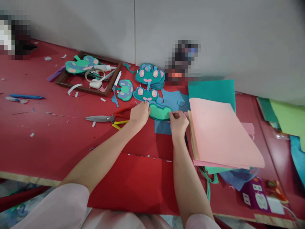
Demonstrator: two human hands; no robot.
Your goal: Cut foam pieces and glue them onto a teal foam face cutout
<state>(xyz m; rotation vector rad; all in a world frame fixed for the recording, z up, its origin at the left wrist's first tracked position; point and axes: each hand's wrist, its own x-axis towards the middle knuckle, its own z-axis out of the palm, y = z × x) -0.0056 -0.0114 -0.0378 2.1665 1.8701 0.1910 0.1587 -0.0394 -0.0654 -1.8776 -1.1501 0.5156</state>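
Observation:
Between my two hands is a green felt frog-face cutout point(160, 112), plain bright green on top with a darker rim. My left hand point(140, 113) pinches its left end, and my right hand point(178, 121) pinches the right end. Beneath it lies a blue felt sheet point(162, 127). Just beyond my left hand rests a teal felt frog face point(147, 94) with pink eyes and lips. Behind that, more frog faces point(150, 75) are stacked. Scissors point(101, 118) with red and yellow handles lie partly behind my left hand and forearm.
A wooden tray point(89, 89) at the back left holds tape, a tube and a decorated felt piece. Pink felt sheets point(221, 130) are piled right of my right hand. A purple box point(256, 194) stands at the front right. Paper scraps dot the red table point(47, 133).

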